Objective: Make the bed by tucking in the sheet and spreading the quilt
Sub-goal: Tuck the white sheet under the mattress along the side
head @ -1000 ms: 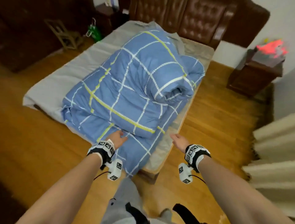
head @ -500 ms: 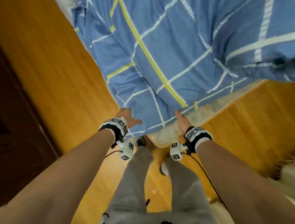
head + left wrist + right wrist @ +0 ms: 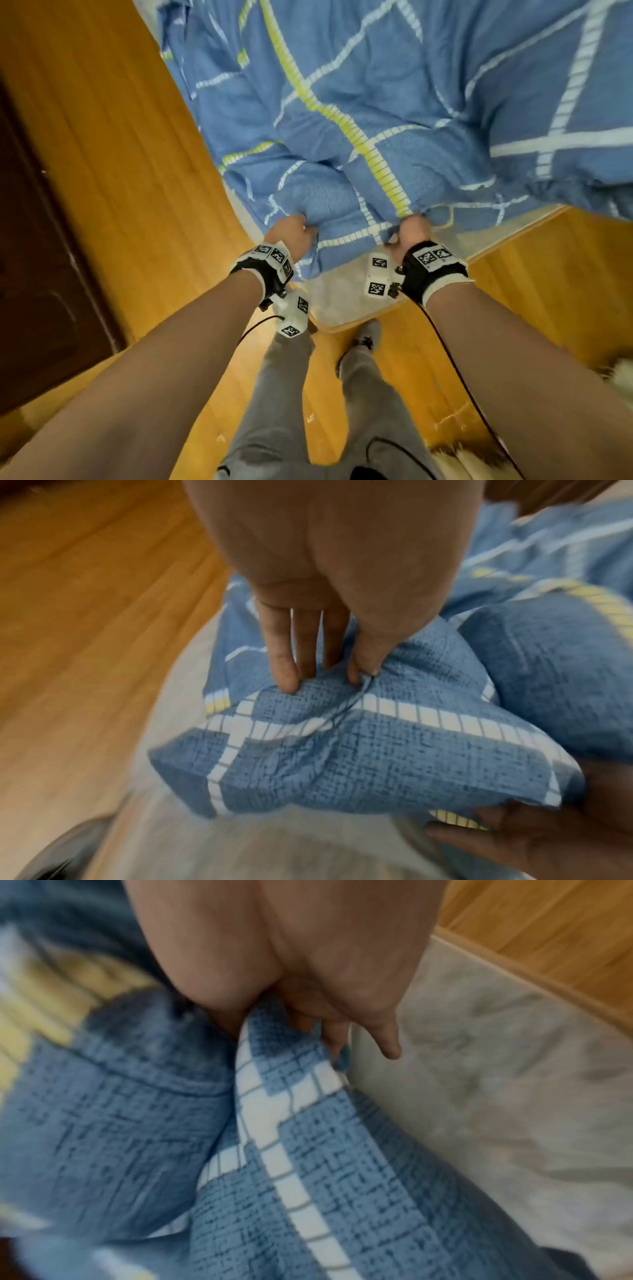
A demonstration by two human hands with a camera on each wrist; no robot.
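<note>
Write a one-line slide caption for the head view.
Both hands, left hand and right hand, grip the blue quilt at the bed's corner.

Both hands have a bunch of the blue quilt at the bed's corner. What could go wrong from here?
1. The left hand and right hand grip the quilt close together, so a pull may drag the bunch rather than spread it.
2. The right hand's little finger sits outside the fold, so that grip might slip.
3. The quilt lies on the pale sheet at the corner; pulling could ruck it.
</note>
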